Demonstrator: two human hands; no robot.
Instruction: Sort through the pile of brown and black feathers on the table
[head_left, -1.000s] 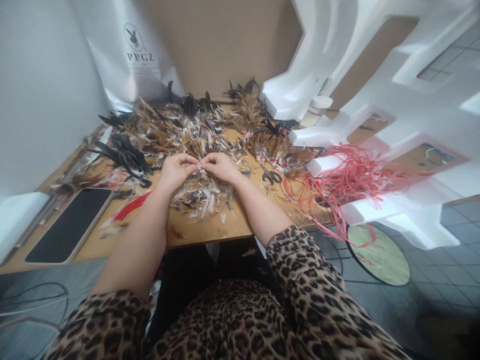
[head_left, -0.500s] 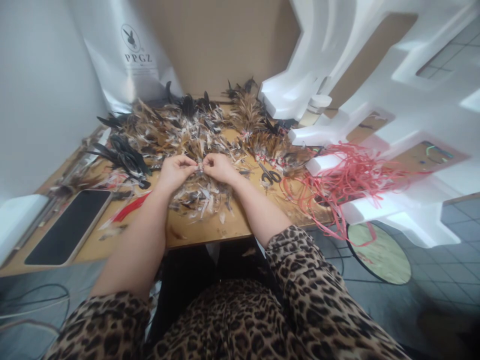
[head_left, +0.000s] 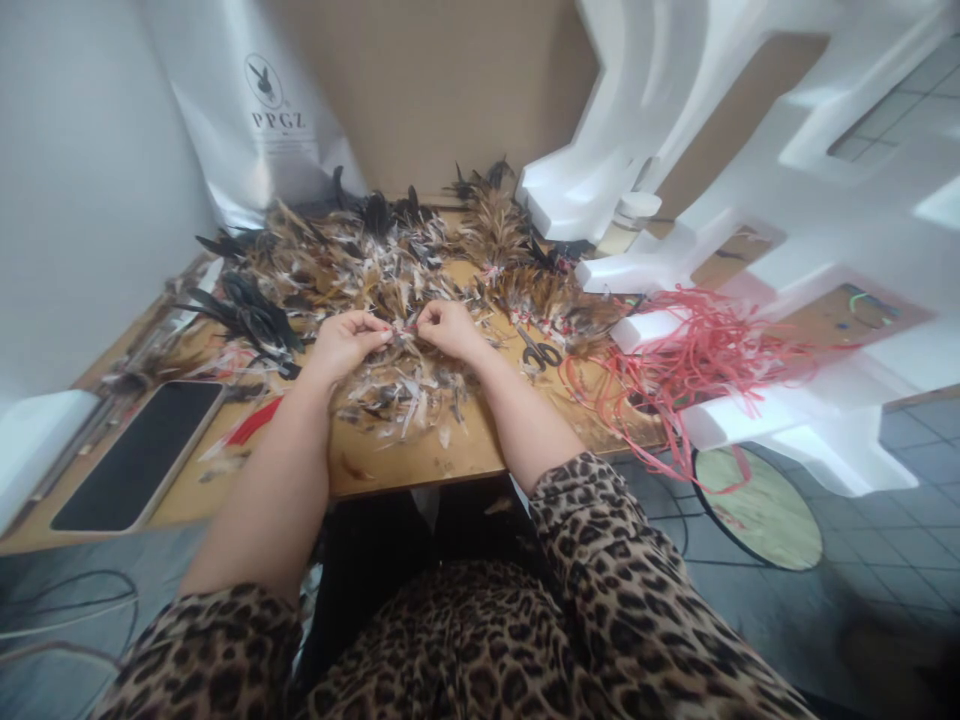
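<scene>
Over the feather pile, my left hand [head_left: 348, 342] is closed in a pinch, thumb against forefinger. My right hand [head_left: 450, 330] is likewise pinched, a short gap to its right. What the fingertips hold is too small and blurred to name; something thin and pinkish seems to lie between them. Brown and white feathers [head_left: 405, 290] surround both hands. Below them, small loose feathers [head_left: 409, 400] are scattered on the table. Black scissors [head_left: 540, 352] lie right of my right hand.
A phone [head_left: 139, 455] lies at left, near black feathers [head_left: 247, 310] and a red strip bundle [head_left: 253, 422]. Tangled red ribbon [head_left: 697, 350] hangs over the right edge by white foam pieces [head_left: 795, 440]. A silver bag [head_left: 262, 130] and a jar [head_left: 630, 220] stand behind.
My hands have drawn apart from each other; their fingertips were together over the feathers before. The right hand has moved slightly right, the left slightly left.
</scene>
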